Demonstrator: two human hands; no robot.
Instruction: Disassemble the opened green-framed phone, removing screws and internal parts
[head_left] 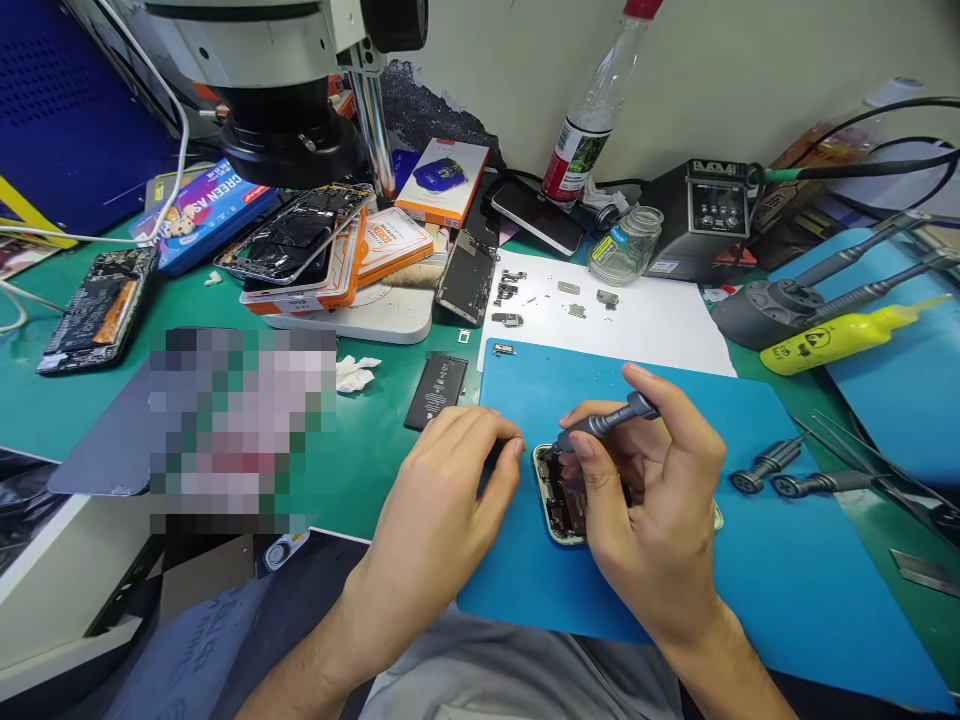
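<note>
My right hand (660,490) grips a dark grey screwdriver (600,425), with the forefinger resting on its cap. The driver slants down to the top left corner of an opened phone housing (559,500), which lies on the blue mat (517,560). The hand covers much of the phone's middle and right. Left of the phone is my left hand (450,500), its thumb and forefinger brought together in a pinch. Whatever may be between those fingertips is too small or hidden to make out. A phone battery (436,392) lies just beyond this hand.
Small metal phone parts (576,311) lie on a white sheet (675,335). Two more screwdrivers (765,465) and tweezers (847,445) are at the right, near a yellow bottle (847,340). A microscope (285,110) overhangs stacked phones and boxes (300,298). A glass jar (626,245) stands behind.
</note>
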